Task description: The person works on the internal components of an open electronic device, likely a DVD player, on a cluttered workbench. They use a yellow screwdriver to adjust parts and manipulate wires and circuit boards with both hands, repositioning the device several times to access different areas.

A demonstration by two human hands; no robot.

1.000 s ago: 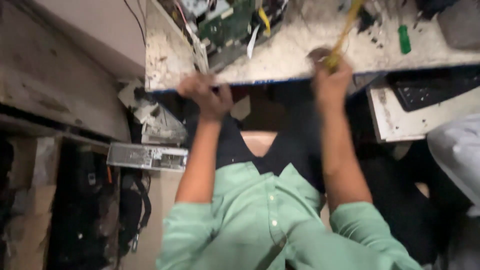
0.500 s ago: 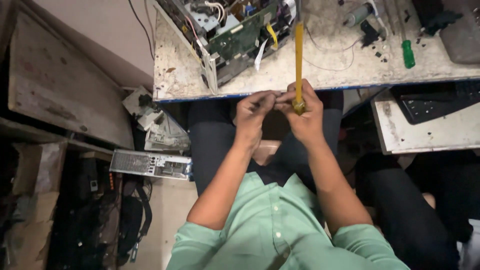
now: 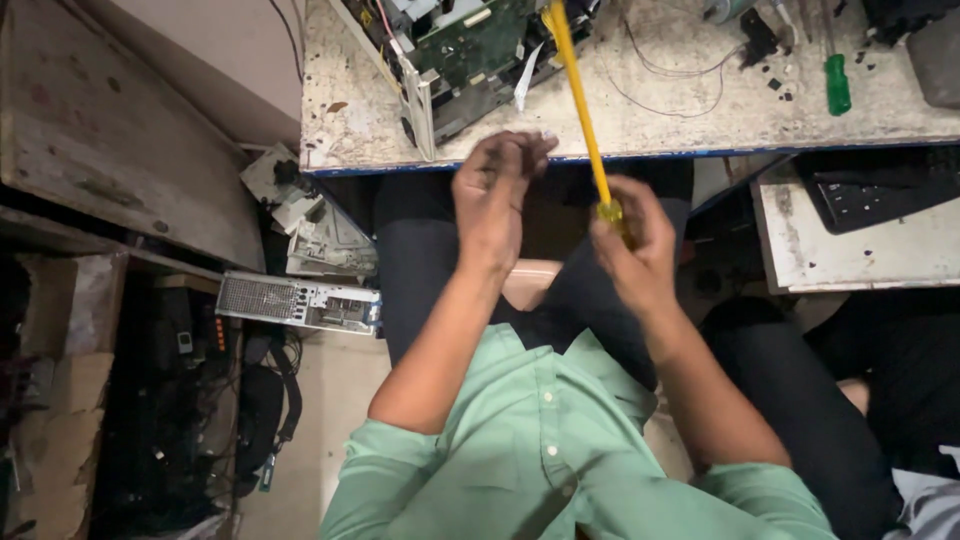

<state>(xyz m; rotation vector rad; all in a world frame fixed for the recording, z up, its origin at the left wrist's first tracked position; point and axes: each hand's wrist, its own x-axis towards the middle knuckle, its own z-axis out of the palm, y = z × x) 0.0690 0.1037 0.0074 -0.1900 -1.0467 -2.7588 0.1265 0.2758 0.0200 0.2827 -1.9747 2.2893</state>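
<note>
Head view, read left to right: I noted a dismantled grey drive unit (image 3: 300, 302) on the floor, then an opened chassis with a green circuit board (image 3: 470, 45) at the front edge of the surface (image 3: 700, 115). The left hand (image 3: 492, 200) hovered at that edge with fingers pinched together; whether anything sat between them I could not tell. The right hand (image 3: 635, 245) was clamped on the handle of a long yellow screwdriver (image 3: 578, 110), its shaft slanting up towards the board. I judged the tool light, stiff and slick along the shaft, best held at the handle. The board looked fragile. A green-handled screwdriver (image 3: 836, 83) lay well apart on the right. Open room existed only above the lap, below the surface's edge.
</note>
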